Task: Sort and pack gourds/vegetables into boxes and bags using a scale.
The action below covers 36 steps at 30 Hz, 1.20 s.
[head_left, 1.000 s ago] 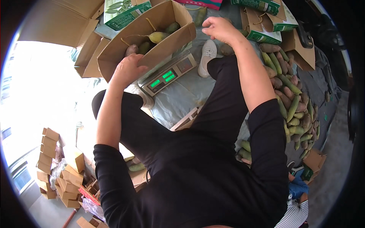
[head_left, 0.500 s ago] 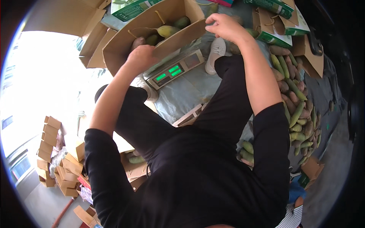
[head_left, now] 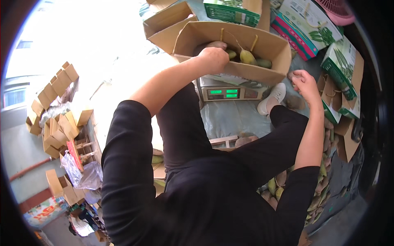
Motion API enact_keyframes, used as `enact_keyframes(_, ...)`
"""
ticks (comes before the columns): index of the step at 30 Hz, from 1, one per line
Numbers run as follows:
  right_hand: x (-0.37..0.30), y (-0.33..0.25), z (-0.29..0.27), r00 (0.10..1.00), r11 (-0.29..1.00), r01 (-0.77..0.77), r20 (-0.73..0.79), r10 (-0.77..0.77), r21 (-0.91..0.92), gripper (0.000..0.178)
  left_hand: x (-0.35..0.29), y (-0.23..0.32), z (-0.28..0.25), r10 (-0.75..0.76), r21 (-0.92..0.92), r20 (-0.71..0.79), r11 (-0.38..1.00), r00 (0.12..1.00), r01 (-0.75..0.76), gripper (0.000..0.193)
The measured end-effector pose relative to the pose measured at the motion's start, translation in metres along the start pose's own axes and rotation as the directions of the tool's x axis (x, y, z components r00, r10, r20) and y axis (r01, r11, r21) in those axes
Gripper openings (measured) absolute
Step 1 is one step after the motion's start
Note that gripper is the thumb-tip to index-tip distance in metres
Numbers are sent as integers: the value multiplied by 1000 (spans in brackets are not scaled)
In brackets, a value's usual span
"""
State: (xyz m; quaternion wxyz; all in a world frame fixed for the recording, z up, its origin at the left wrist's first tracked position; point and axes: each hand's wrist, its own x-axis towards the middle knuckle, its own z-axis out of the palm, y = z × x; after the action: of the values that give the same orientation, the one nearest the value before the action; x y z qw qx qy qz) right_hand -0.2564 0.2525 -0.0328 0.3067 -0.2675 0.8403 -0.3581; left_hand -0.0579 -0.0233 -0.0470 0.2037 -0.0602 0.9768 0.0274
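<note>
While left hand [head_left: 213,58] grips box [head_left: 246,74] rim, approx 3 mangoes [head_left: 247,57] inside; right hand [head_left: 303,80] fingers curled, empty.

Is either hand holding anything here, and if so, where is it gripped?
The left hand grips the near wall of the cardboard box at its top edge. The right hand is curled beside the box's corner; whether it holds anything cannot be told.

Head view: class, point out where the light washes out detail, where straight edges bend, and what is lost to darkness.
Head view: the upper left is blown white by daylight; the cardboard box edges bow from the fisheye lens; the rim is black; the left hand and the scale with its green display stay sharp; the black clothing shows almost no detail.
</note>
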Motion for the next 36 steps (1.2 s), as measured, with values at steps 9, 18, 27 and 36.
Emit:
enact_keyframes(9, 9, -19, 9, 993, 991, -120, 13, 121, -54, 32, -62, -62, 3, -60, 95, -6, 994, 998, 60, 15)
enact_keyframes(18, 16, -21, 14, 983, 974, -168, 43, 177, -154, 33, -157, -126, 14, -419, -279, 44, 866, 907, 414, 27)
enact_keyframes(27, 19, -26, 30, 982, 969, -157, 70, 173, -190, 35, -293, -160, 125, -583, -229, -71, 799, 809, 556, 14)
enact_keyframes(36, 26, -24, 43, 975, 946, -166, 100, 200, -279, 33, -413, -106, 257, -657, -154, 110, 730, 746, 666, 11)
